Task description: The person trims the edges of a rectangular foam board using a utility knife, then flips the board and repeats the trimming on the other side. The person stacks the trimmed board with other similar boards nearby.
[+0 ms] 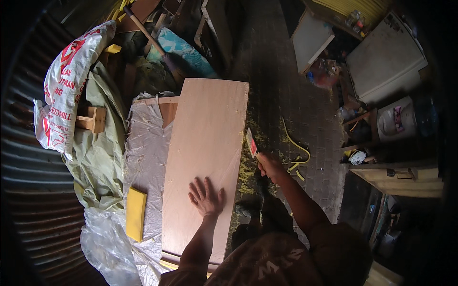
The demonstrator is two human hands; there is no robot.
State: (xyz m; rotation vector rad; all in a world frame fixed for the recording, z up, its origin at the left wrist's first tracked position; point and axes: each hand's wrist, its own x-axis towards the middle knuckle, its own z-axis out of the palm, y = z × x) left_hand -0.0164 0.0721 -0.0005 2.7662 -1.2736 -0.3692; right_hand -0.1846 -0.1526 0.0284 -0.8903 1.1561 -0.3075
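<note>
A long, pale wooden board (pixel 205 138) lies lengthwise in front of me on a plastic-covered surface. My left hand (pixel 207 198) rests flat on its near half, fingers spread. Off the board's right edge, my right hand (pixel 269 167) grips the handle of a putty knife (pixel 251 143). Its blade has a red patch and points away from me, close beside the board's edge. A yellow foam block (pixel 136 214) sits on the plastic sheet (pixel 145 157) to the left of the board.
Yellow shavings and curled yellow strips (pixel 298 145) litter the paved floor (pixel 319 119) at right. A white sack with red print (pixel 71 86), crumpled sheeting (pixel 98 167) and a broom (pixel 167 59) are at left and far left. Wooden cabinets (pixel 400 178) stand along the right.
</note>
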